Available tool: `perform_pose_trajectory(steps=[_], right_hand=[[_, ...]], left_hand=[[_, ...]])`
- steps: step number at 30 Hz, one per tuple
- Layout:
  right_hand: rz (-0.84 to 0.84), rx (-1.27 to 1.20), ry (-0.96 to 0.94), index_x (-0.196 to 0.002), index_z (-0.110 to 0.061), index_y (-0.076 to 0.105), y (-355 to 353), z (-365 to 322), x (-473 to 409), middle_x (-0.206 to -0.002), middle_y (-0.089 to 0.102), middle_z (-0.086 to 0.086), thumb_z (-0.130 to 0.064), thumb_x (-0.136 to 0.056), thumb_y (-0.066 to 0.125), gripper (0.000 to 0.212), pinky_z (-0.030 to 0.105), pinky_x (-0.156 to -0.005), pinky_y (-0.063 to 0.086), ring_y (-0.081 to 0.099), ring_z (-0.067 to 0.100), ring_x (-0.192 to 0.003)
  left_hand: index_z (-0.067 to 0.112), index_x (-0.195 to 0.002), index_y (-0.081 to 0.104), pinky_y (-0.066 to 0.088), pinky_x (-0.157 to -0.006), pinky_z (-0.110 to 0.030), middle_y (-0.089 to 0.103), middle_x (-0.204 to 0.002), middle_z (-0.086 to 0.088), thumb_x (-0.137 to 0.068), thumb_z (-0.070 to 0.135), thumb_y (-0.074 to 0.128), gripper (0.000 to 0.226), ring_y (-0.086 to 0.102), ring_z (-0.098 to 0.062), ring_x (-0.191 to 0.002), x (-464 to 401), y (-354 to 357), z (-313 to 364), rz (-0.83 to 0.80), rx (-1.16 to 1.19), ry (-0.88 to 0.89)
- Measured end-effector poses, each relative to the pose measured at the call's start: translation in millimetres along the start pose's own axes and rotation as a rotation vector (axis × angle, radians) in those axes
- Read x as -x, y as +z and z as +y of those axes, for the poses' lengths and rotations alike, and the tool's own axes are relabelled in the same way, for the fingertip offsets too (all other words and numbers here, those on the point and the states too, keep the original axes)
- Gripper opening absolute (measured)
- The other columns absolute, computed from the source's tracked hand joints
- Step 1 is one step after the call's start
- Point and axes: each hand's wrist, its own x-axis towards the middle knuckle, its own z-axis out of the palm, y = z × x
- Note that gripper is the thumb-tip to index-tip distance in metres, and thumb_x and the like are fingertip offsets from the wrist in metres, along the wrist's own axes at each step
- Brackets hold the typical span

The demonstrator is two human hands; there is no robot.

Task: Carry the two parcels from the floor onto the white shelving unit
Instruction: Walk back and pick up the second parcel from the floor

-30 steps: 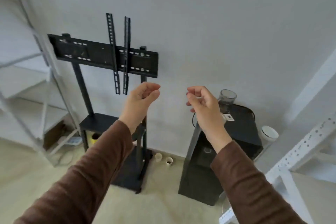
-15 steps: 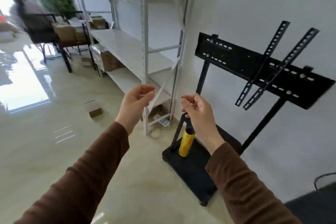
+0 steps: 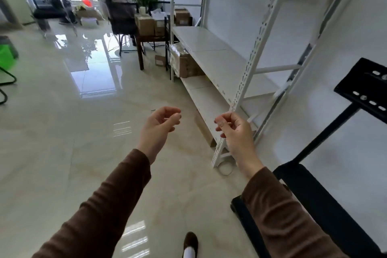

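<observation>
Head view: left hand (image 3: 160, 125) and right hand (image 3: 234, 130) are both empty, fingers loosely curled, held out over the floor (image 3: 62, 153). Can't confirm any parcel on the floor; just a small dark edge showing above the left hand, too hidden to identify. White shelving unit (image 3: 219, 63) is ahead-right, long axis running away, right hand nearer. Black stand (image 3: 314, 205) crowds the right side. Seated person (image 3: 117, 6) is well clear.

The white shelving unit (image 3: 211, 48) stands on the glossy floor (image 3: 62, 142), a taped cardboard box (image 3: 184, 63) on its lower shelf.
</observation>
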Motion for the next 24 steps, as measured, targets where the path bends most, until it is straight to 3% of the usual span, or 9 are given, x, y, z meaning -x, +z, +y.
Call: perform_pose_trajectory(steps=[5,9,11,14,18,24], right_hand=[[-0.045,-0.02,-0.007,-0.09,-0.003,0.067,53.2,17.2,-112.8,-0.09,0.073,0.02,-0.032,-0.1,0.066,0.03,0.037,-0.074,0.053,0.063,0.018,-0.078],[-0.098,-0.06,0.012,-0.089,0.003,0.065,95.8,17.8,-197.8,-0.086,0.071,0.023,-0.037,-0.099,0.067,0.041,0.033,-0.07,0.049,0.06,0.017,-0.075],[-0.144,-0.069,0.015,-0.089,0.001,0.065,121.7,15.5,-236.6,-0.078,0.068,0.014,-0.035,-0.099,0.068,0.037,0.03,-0.067,0.047,0.059,0.019,-0.075],[-0.216,-0.038,-0.006,-0.088,-0.018,0.068,167.9,9.6,-287.5,-0.08,0.071,-0.002,-0.038,-0.098,0.067,0.022,0.029,-0.071,0.052,0.065,0.013,-0.077],[-0.275,-0.026,-0.046,-0.094,-0.005,0.067,239.1,5.9,-354.7,-0.092,0.074,0.017,-0.031,-0.101,0.065,0.026,0.035,-0.073,0.054,0.065,0.016,-0.079],[-0.302,-0.032,-0.02,-0.093,-0.008,0.065,346.3,0.9,-451.7,-0.098,0.074,0.022,-0.031,-0.102,0.063,0.024,0.032,-0.073,0.053,0.064,0.017,-0.08]], left_hand=[[0.013,-0.087,0.068,0.054,-0.074,-0.019,0.069,-0.096,-0.011,-0.099,0.012,0.061,0.014,0.065,-0.017,-0.087,-99.0,-25.9,-14.1,0.086,-0.022,-0.029],[0.011,-0.089,0.067,0.052,-0.087,-0.034,0.07,-0.096,-0.008,-0.1,0.015,0.061,0.013,0.067,-0.018,-0.092,-174.7,-52.7,-21.0,0.125,-0.066,-0.052],[0.012,-0.088,0.067,0.052,-0.088,-0.037,0.073,-0.097,-0.005,-0.1,0.016,0.061,0.014,0.069,-0.018,-0.093,-206.1,-72.6,-25.0,0.174,-0.073,-0.066],[0.008,-0.093,0.067,0.052,-0.088,-0.037,0.073,-0.095,-0.003,-0.1,0.017,0.06,0.013,0.068,-0.017,-0.091,-248.8,-106.4,-31.7,0.257,-0.062,-0.087],[0.008,-0.092,0.067,0.052,-0.086,-0.035,0.073,-0.096,-0.004,-0.1,0.017,0.06,0.014,0.069,-0.017,-0.091,-314.8,-153.6,-42.7,0.309,-0.066,-0.097],[0.016,-0.082,0.064,0.051,-0.085,-0.034,0.073,-0.099,-0.007,-0.1,0.016,0.06,0.019,0.068,-0.017,-0.091,-433.5,-234.5,-57.6,0.287,-0.068,-0.104]])
